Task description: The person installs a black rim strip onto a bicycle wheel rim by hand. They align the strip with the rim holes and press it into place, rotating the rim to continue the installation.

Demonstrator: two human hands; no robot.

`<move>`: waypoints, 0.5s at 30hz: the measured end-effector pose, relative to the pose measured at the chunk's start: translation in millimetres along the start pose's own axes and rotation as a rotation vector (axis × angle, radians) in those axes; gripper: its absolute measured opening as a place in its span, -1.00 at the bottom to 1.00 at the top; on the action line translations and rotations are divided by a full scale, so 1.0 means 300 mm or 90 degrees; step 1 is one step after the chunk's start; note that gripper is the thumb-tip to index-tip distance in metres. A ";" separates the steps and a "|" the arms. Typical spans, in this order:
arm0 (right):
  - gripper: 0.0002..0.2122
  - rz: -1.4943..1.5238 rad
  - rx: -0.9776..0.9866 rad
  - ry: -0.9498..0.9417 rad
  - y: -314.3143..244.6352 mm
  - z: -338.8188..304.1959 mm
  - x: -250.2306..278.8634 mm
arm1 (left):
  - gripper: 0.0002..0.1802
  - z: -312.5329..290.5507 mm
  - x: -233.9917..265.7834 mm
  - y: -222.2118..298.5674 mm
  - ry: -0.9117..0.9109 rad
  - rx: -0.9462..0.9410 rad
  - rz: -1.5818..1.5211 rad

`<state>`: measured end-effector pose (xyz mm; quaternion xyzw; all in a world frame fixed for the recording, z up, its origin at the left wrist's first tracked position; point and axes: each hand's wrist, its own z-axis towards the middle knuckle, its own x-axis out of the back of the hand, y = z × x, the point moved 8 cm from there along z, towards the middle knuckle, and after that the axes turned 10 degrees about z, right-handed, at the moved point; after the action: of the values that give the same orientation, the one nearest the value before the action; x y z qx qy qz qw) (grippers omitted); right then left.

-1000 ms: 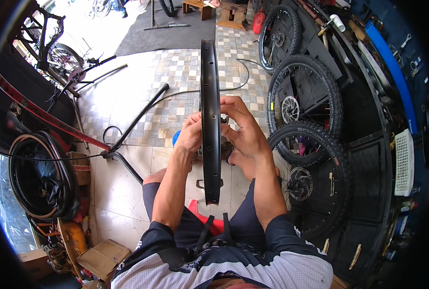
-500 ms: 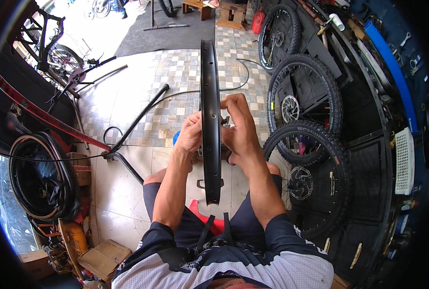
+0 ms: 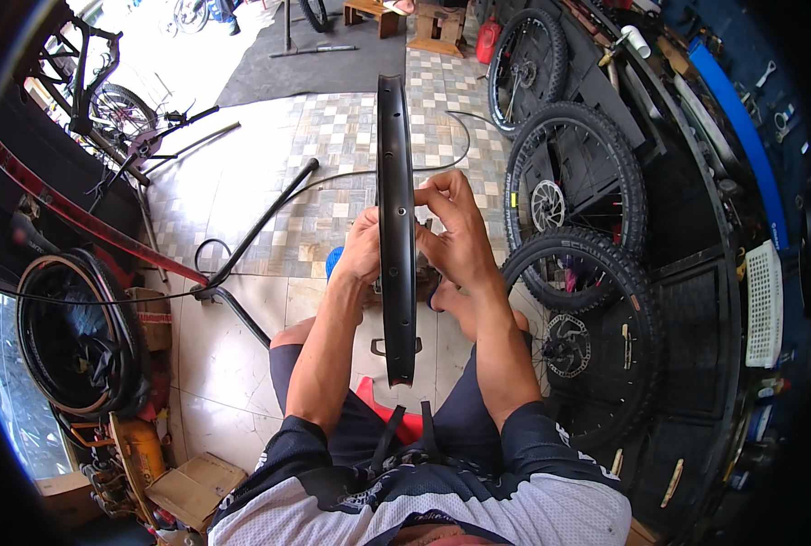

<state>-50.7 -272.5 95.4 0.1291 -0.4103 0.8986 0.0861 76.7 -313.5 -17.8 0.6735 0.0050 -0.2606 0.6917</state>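
Note:
A black bicycle rim [image 3: 398, 241] stands upright in front of me, seen edge-on, with a row of spoke holes along its bare bed and no tyre on it. My left hand [image 3: 360, 250] is closed at the rim's left side; its fingertips go out of sight behind the rim. On the other side my right hand [image 3: 460, 232] has its fingers bent and pinched close to the rim's right edge. Whatever either hand pinches is too small or hidden to make out. Part of a dark support shows low behind the rim, between my legs.
Several wheels with knobbly tyres, such as this one [image 3: 577, 182], lean along the right side. At left lie a black stand tube [image 3: 269, 214] and a stack of tyres [image 3: 78, 332]. A cardboard box [image 3: 196, 487] sits at lower left. A thin cable crosses the tiled floor [image 3: 333, 136].
The rim has turned slightly, its holes shifting upward in the picture. My left fingers have slipped further behind it, and my right hand has moved slightly up with its fingers curled.

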 end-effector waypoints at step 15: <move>-0.79 -0.040 -0.001 0.080 -0.045 0.017 0.001 | -0.57 -0.010 0.009 0.006 -0.156 -0.065 -0.198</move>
<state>-46.7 -267.6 108.3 0.0851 -0.4004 0.9016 0.1398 80.7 -311.6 -17.5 0.5917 0.0381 -0.4437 0.6719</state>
